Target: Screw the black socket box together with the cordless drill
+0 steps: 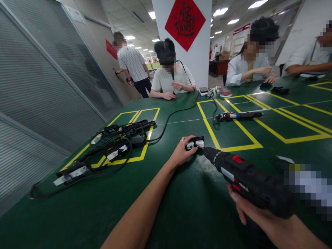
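A small black part with a white label lies on the green table, toward the near edge and just left of a yellow-taped box. The left hand is curled over the part's left end, fingers pinching it flat against the table; a ring shows on one finger. The tip of a black power drill with red buttons touches the part's right end — the drill lies nearly level, pointing left. The right hand is closed around the drill's grip from below, at the near right edge.

Left of the part, a tangle of black cables and similar parts lies in and around another yellow box, stretching toward the table's left edge. One cable runs from this heap toward the far edge. Inside the box to the right lies a second tool with a blue band — well apart from the hands.

At the far edge, seated people handle small items. A red sign hangs on a white pillar behind them.
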`<state>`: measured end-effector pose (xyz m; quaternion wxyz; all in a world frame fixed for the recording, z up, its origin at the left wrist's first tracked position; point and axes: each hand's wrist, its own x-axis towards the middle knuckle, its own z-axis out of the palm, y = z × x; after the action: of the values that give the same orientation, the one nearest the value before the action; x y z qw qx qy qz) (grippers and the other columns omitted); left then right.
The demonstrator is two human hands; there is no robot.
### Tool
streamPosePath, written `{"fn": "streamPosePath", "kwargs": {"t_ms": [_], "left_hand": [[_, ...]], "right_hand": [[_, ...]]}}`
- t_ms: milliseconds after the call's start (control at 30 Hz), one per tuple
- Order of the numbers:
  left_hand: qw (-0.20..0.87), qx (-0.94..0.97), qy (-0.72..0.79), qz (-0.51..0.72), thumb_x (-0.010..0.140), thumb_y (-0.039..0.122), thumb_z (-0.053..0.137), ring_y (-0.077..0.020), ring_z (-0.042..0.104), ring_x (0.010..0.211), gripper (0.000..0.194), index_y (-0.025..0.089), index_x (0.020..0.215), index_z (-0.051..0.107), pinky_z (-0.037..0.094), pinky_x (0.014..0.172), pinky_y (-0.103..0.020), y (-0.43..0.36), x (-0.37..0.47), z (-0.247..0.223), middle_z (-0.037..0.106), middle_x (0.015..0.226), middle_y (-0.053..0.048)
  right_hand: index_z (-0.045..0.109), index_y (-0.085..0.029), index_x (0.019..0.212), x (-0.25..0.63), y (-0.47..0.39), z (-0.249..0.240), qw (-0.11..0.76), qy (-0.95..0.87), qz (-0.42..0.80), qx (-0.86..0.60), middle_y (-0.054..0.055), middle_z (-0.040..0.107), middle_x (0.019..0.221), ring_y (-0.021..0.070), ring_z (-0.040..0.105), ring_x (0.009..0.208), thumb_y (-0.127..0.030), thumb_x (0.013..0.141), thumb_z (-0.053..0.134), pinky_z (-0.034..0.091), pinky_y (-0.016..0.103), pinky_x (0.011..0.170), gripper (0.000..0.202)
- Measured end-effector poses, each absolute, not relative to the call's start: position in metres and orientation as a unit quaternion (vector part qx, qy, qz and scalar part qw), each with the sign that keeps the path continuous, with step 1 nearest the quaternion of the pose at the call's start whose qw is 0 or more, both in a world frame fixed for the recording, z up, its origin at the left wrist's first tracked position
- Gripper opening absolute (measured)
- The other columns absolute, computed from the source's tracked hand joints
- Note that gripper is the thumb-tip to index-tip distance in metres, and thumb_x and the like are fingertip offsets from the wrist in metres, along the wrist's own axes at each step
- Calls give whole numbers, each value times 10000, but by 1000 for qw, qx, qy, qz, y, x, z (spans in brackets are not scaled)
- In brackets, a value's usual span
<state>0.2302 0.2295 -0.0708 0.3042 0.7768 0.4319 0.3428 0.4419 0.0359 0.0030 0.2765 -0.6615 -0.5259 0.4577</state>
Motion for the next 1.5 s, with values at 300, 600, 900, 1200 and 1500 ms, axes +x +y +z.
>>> {"fn": "streamPosePath", "kwargs": {"t_ms": [300,600,900,1200,1500], "left_hand": [[308,775,430,346,786,287,598,-194,530,1064,494,227,1264,493,406,993,-350,230,230,-72,502,1181,-79],[307,780,420,348,782,259,591,-191,526,1071,505,223,1273,481,403,996,-342,231,229,-74,494,1187,-78],[305,779,421,350,772,247,594,-194,527,1073,504,230,1265,489,399,1001,-344,230,229,-74,501,1180,-73],[302,779,426,346,770,248,593,-194,528,1064,500,224,1260,494,399,996,-346,230,230,-71,505,1170,-74],[302,782,420,348,774,252,588,-191,526,1062,504,230,1268,485,399,998,-345,231,229,-75,501,1170,-71]], "right_hand": [[644,-272,733,442,38,3,334,-532,471,-619,7,650,615,238,657,666,-571,798,500,528,344,663,339],[642,-277,556,446,39,10,308,-542,472,-624,40,735,706,270,688,784,-563,773,539,548,347,701,374],[663,-277,686,444,40,5,329,-534,484,-610,21,690,645,248,673,708,-557,807,518,540,347,654,337],[648,-268,604,443,38,7,339,-521,479,-620,29,705,643,252,689,703,-543,784,537,543,329,627,347],[634,-262,605,445,40,7,319,-524,499,-612,48,740,745,271,691,829,-551,796,527,544,327,644,363]]}}
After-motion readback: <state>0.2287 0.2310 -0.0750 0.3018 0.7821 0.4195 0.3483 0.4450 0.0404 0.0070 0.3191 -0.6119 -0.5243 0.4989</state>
